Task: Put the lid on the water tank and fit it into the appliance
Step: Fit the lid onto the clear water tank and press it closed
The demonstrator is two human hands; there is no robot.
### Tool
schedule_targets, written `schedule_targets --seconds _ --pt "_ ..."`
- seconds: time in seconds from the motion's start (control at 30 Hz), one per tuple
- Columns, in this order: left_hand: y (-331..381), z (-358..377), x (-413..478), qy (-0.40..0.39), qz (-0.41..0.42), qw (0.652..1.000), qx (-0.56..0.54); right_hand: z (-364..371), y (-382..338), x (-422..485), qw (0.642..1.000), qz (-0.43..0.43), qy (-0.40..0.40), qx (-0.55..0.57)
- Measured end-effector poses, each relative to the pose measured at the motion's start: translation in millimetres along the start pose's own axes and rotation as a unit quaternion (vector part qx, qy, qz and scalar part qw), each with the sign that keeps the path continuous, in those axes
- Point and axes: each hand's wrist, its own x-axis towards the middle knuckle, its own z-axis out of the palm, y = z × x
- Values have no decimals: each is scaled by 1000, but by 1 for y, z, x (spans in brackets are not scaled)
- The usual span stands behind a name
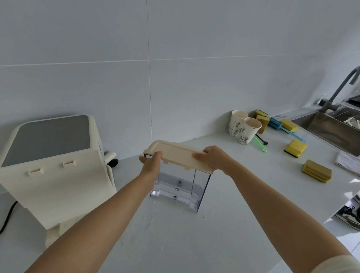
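A clear plastic water tank [181, 188] stands upright on the white counter [191, 240]. A cream lid [177, 154] lies along its top edge, slightly tilted. My left hand [151, 163] grips the lid's left end. My right hand [214, 158] grips its right end, fingers over the top. The cream appliance [54, 170], with a grey top panel, stands to the left of the tank, its back face with two small tabs turned toward me.
Two paper cups [243, 128] stand at the back right, with several yellow sponges [316, 171], a blue brush [278, 125] and a green stirrer nearby. A steel sink [340, 131] with a grey tap is at far right. A black cord [4, 225] trails from the appliance. Water drops dot the counter.
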Motion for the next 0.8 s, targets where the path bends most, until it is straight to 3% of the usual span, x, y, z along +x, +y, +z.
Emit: schedule_targets --seconds 0.27,0.5,0.7,0.8 --pt "13 -4 17 -34 67 997 32 11 -4 -14 998 12 -49 -28" --pt "22 -8 26 -75 84 993 31 37 -20 -32 985 23 -156 69" --pt "23 -17 22 -92 95 987 93 40 -21 -29 983 22 -178 30" --pt "22 -19 12 -82 143 980 111 27 -20 -13 993 24 -115 -28"
